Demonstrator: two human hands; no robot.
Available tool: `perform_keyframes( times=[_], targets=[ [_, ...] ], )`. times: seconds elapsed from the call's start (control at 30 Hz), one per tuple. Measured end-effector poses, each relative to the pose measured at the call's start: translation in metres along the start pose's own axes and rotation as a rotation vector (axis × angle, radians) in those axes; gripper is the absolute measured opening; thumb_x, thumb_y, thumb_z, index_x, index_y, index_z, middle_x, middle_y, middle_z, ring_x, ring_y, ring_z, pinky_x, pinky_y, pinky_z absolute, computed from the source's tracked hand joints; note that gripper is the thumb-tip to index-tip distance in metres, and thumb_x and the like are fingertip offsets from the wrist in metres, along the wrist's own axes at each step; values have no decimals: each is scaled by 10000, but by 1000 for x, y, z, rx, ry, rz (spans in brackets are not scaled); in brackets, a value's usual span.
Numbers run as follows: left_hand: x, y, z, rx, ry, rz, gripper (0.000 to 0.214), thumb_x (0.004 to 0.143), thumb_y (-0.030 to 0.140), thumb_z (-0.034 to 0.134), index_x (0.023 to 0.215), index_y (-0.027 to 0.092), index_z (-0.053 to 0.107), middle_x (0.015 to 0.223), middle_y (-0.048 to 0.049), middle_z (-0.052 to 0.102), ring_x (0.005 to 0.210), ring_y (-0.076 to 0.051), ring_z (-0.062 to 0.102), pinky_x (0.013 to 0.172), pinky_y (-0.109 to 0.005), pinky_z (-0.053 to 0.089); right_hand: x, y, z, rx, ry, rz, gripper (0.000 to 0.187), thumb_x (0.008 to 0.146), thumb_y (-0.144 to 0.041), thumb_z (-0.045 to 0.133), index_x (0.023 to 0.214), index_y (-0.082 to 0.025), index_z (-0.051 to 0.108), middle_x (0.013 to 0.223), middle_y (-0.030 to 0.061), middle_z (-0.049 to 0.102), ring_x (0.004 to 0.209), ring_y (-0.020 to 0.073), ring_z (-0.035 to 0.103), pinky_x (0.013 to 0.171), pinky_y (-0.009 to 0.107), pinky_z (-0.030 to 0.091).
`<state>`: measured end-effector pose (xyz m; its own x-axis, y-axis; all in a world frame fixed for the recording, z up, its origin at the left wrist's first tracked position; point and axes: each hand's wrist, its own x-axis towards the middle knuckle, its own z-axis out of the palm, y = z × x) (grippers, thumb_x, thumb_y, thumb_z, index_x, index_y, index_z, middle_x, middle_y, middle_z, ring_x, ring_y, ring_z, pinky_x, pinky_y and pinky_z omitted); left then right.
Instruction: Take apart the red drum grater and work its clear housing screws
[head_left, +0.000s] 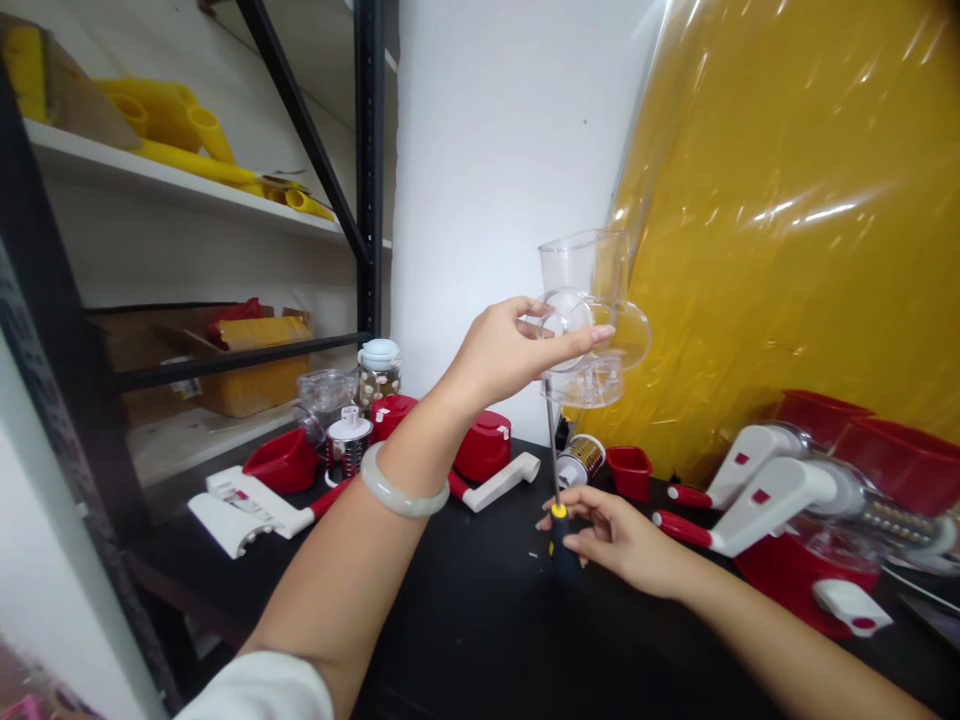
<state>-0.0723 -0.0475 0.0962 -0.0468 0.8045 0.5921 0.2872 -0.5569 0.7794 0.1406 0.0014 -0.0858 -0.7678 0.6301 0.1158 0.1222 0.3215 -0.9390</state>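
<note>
My left hand (517,345) grips a clear plastic grater housing (589,275) and holds it up above the table, its wide mouth facing upward. In my right hand (615,535) is a screwdriver (556,460) with a dark blue and yellow handle, pinched between thumb and fingers. It stands nearly upright with its shaft pointing up. The tip meets the underside of the clear housing near its left edge; whether it sits in a screw I cannot tell. A white bangle circles my left forearm.
Red and white grater parts, including a red hopper (281,460), a white crank arm (504,482) and a drum (582,460), lie along the back of the black table (465,620). Two assembled graters (795,500) stand at right. A shelf rack (367,180) rises at left.
</note>
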Motion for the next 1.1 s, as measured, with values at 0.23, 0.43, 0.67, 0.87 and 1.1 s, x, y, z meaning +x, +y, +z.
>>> perform_keyframes(
  times=[0.23, 0.43, 0.67, 0.87, 1.1],
  targets=[
    [-3, 3, -1, -1, -23, 20, 749, 605, 681, 874, 1111, 171, 661, 871, -57, 701, 746, -158, 661, 629, -270, 483, 4, 6, 5, 7, 55, -28, 521, 705, -455, 891, 1020, -257, 526, 978, 9, 621, 925, 156, 603, 703, 272, 523],
    [-4, 2, -2, 12, -16, 30, 778, 605, 691, 867, 1137, 162, 660, 917, -75, 713, 806, -180, 673, 684, -291, 494, -2, -4, 2, -5, -51, 5, 542, 821, -503, 788, 1252, -232, 602, 1166, 89, 669, 937, 164, 633, 743, 315, 552],
    [-4, 3, -2, 14, -21, 28, 763, 610, 688, 866, 1129, 166, 667, 891, -59, 697, 776, -160, 662, 665, -272, 478, 4, 7, 7, 56, 20, 33, 516, 704, -500, 880, 1020, -234, 571, 969, 7, 623, 785, 128, 618, 579, 240, 541],
    [-4, 3, -2, -1, -26, 27, 767, 599, 695, 868, 1119, 169, 666, 867, -51, 685, 753, -154, 651, 657, -273, 478, 0, 5, 7, 41, -7, 21, 543, 781, -479, 830, 1217, -245, 605, 1094, 48, 635, 831, 132, 633, 618, 257, 569],
    [-4, 4, -2, -1, -19, 32, 731, 595, 690, 874, 1074, 176, 674, 857, -52, 678, 735, -152, 638, 637, -273, 477, 0, 2, 4, 69, -44, 31, 517, 775, -496, 830, 1170, -214, 650, 1076, 78, 700, 896, 179, 663, 649, 289, 566]
  ],
)
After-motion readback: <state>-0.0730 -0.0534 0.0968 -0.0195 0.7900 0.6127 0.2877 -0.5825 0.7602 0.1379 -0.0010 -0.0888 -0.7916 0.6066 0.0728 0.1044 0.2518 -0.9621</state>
